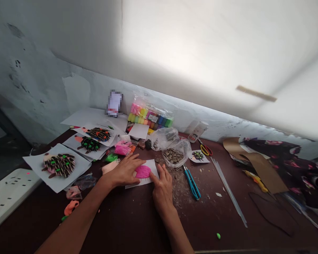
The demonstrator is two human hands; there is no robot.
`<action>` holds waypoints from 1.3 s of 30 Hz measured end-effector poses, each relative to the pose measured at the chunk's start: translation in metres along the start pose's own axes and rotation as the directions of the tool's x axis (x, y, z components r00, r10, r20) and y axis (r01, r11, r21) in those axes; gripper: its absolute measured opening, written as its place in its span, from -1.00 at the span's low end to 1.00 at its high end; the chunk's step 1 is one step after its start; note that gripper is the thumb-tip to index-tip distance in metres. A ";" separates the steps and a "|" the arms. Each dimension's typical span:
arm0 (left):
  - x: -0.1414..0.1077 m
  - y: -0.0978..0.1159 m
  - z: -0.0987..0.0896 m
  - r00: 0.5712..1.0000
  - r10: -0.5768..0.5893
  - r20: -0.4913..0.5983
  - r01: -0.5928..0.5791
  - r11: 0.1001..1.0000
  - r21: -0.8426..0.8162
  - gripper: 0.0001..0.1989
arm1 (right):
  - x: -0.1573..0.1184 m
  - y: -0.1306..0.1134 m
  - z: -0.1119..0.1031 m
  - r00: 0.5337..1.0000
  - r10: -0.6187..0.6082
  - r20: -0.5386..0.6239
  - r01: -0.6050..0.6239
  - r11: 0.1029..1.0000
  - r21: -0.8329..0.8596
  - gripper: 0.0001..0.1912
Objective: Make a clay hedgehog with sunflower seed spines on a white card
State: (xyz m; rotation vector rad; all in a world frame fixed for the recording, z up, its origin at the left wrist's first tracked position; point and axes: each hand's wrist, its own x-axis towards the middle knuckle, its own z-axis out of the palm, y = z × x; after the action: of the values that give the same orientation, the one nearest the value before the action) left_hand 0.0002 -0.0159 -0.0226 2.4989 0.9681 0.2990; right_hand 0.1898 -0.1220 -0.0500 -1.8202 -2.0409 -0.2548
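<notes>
Left forearm (74, 218) leads to an open left hand (124, 171), flat and gripping nothing, its fingers touching pink clay (143, 171) whose long axis runs sideways on white paper (139, 184), with the open right hand (163, 187) just right of it.

**Both hands on pink clay**

On my head feed, the left hand (124, 171) lies with its fingers on a patch of pink clay (143, 171), which sits on white paper (139, 182). The right hand (161, 187) presses in at the patch's right edge. Just beyond them I can see a bag of sunflower seeds (173, 156), and a blue cutter (192, 183) lies on the dark table (214, 211) among scattered scraps. To the left, a seed-studded clay figure (59, 165) sits on its own sheet, with a clear pack of coloured clay (149, 118) against the wall (69, 46). Red-handled scissors (205, 150) lie further right.
</notes>
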 end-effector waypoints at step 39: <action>0.011 -0.015 -0.011 0.844 -0.053 -0.534 -0.026 0.990 -0.140 -0.62 | 0.100 -0.016 0.009 0.947 0.294 0.133 -0.318 0.779 0.540 -0.81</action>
State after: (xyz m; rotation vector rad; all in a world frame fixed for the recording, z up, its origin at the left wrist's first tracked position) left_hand -0.0045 0.0052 -0.0197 2.3112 1.1194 1.0728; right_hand 0.1652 -0.0296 -0.0161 -1.7314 -1.5680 0.4371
